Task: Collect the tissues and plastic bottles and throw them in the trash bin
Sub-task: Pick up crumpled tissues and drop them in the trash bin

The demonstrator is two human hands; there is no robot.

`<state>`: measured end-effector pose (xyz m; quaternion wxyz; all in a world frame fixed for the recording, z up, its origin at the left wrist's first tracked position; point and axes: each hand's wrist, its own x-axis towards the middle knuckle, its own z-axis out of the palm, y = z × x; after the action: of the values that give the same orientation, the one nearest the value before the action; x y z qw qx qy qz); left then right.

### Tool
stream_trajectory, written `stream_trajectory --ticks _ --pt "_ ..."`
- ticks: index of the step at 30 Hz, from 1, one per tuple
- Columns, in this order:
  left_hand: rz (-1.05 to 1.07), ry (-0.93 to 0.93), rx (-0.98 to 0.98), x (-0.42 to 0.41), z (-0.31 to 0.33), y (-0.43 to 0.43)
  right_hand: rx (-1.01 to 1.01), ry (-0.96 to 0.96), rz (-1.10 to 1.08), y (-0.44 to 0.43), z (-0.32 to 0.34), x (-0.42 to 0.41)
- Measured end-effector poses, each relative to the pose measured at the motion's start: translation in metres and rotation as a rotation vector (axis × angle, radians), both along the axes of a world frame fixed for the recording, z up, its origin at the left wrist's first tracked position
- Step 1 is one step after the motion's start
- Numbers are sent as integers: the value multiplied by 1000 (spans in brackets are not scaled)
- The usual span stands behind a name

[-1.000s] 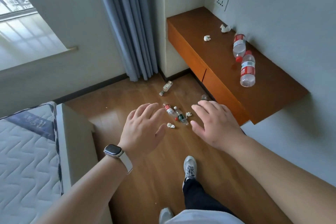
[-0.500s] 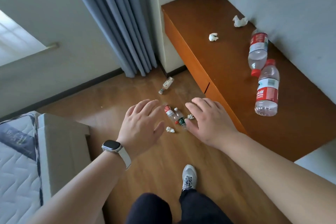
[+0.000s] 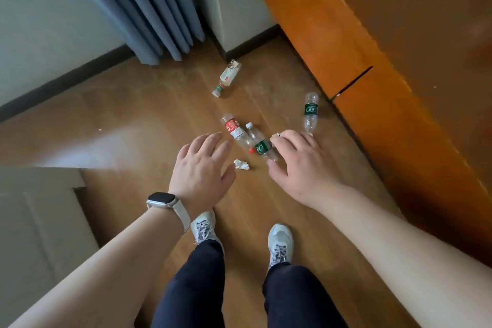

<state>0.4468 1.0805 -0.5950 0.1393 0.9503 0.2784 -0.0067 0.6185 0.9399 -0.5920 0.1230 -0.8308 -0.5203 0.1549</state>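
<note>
Your left hand (image 3: pixel 202 168) out over brown wood floor (image 3: pixel 159 114), fingers spread, holding nothing. Your right hand (image 3: pixel 300 168) likewise: fingers loose, apart, empty. Crumpled white tissue (image 3: pixel 241 164) on floor between your thumbs. Red-label clear plastic bottle (image 3: pixel 235 129) and green-label clear plastic bottle (image 3: pixel 262 145) lie side by side between your fingertips. Second green-label clear bottle (image 3: pixel 310 112) lies beyond right hand, near orange wooden cabinet (image 3: pixel 346 34).

Grey-blue curtain (image 3: pixel 149 5), orange wooden desk (image 3: pixel 372 42), wood floor (image 3: pixel 149 106), white sneakers (image 3: pixel 280 243).
</note>
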Motion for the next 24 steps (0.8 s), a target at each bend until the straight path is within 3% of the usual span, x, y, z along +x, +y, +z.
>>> stream_trajectory --ticks 7,13,18,24 --pt "-3 31 -85 17 -244 9 -105 -3 -52 6 -219 37" --pt "155 137 -180 37 -417 -4 -197 28 -122 6 -382 79" --pt "321 234 -238 38 -506 -14 -288 44 -127 15 -481 111" --pt "364 311 -261 48 -557 -30 -341 14 -91 30 -552 137"
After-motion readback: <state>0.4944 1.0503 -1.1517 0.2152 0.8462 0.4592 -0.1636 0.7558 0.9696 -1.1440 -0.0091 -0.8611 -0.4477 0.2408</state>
